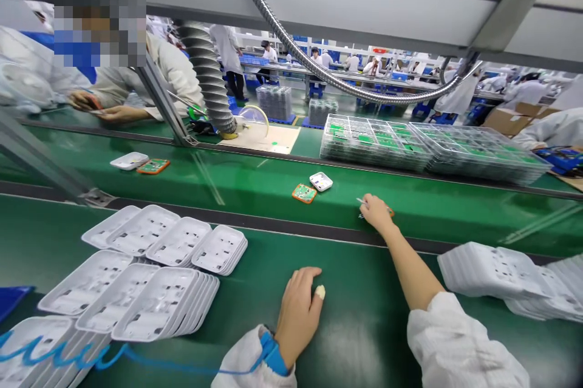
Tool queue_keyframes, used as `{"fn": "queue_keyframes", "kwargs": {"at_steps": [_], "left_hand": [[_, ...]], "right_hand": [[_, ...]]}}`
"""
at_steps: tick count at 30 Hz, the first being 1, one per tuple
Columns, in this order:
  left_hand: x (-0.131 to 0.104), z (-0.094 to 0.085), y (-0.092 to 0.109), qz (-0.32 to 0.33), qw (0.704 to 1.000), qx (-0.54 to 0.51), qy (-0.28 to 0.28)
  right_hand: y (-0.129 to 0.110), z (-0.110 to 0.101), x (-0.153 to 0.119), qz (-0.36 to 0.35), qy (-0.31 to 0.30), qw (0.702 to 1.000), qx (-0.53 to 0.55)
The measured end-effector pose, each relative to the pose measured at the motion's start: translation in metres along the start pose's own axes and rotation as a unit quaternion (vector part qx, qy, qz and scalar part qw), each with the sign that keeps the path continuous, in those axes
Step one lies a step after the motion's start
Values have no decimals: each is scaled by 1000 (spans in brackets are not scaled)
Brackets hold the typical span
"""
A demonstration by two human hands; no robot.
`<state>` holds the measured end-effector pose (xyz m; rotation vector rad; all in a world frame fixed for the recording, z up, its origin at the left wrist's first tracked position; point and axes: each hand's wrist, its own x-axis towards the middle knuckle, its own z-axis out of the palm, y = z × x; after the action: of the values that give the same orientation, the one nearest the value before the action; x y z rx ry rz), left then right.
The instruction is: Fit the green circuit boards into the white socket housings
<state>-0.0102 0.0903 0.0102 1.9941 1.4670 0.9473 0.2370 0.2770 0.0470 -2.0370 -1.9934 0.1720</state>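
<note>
My left hand (300, 309) rests on the green bench (350, 291), fingers apart and holding nothing; a pale cover sits on its thumb and a blue band circles the wrist. My right hand (377, 213) reaches over the green conveyor (246, 184), its fingers closed round a white part (361, 200). An orange edge (390, 212) shows beside that hand, mostly hidden. Left of it on the conveyor lie a small white housing (321, 181) and a green circuit board with an orange rim (304, 193), side by side.
Stacks of white housings stand at the left (159, 303) and right (496, 269). Clear trays (373, 139) of green boards sit behind the conveyor. Another housing (129, 161) and board (153, 166) lie farther left. A blue coiled cord (182, 367) reaches my wrist. A person works at back left.
</note>
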Motion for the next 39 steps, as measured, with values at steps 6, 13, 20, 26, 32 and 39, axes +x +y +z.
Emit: {"fn": "queue_keyframes", "kwargs": {"at_steps": [6,13,20,26,32,39], "left_hand": [[2,-2,-11,-6,995,-40,94],[6,-6,-14,-9,987,-39,154],[-1,-11,-1,8,994,54,90],[1,3,39,12,965,262,-26],[4,18,50,35,950,298,-84],[2,19,42,56,970,231,-55]], "right_hand": [[-45,-12,-102,-224,-32,968,108],[-35,-16,-219,-257,-93,929,251],[-15,8,-238,-122,10,947,297],[-30,14,-230,-64,18,953,295],[-31,5,-232,-78,-5,949,306],[-14,-10,-240,-104,-51,952,285]]}}
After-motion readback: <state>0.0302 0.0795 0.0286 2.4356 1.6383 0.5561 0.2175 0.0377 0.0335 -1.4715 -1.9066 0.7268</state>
